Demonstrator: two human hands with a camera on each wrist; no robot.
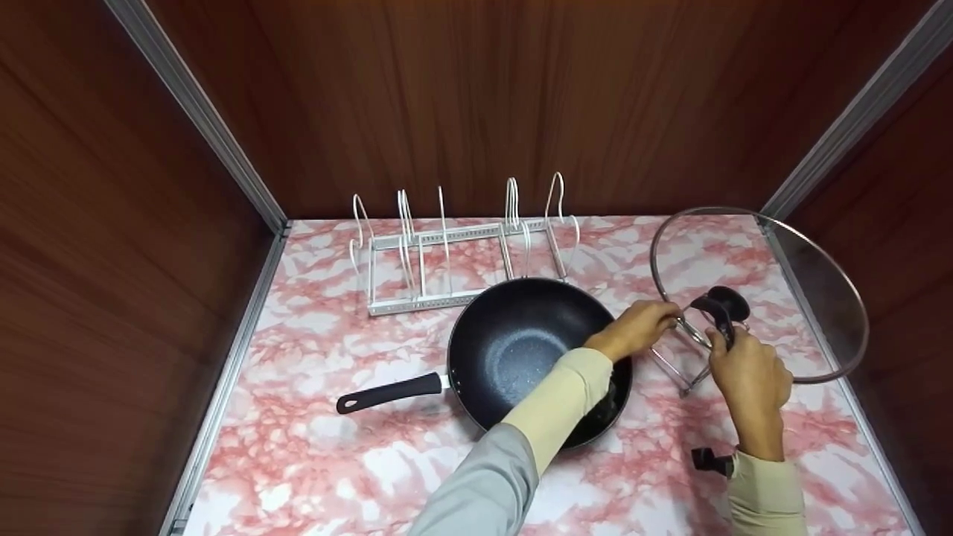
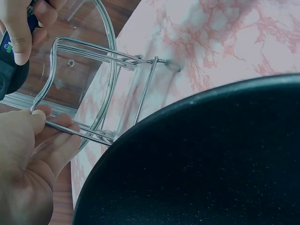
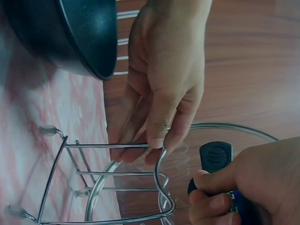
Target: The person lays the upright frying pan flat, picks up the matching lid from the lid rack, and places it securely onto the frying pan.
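My left hand reaches across the wok and pinches one upper wire of a small chrome lid stand, as the right wrist view shows. The stand's clear round feet face the marbled table. In my right hand is the black handle of a large glass lid. The lid is tilted up on edge, its metal rim passing behind the stand's wires in the left wrist view. A black wok sits beside the stand, under my left forearm.
A white wire pan rack stands at the back of the table, just behind the wok. The wok's long handle points left. Brown wood-look panels with metal edging enclose the table at the back and sides.
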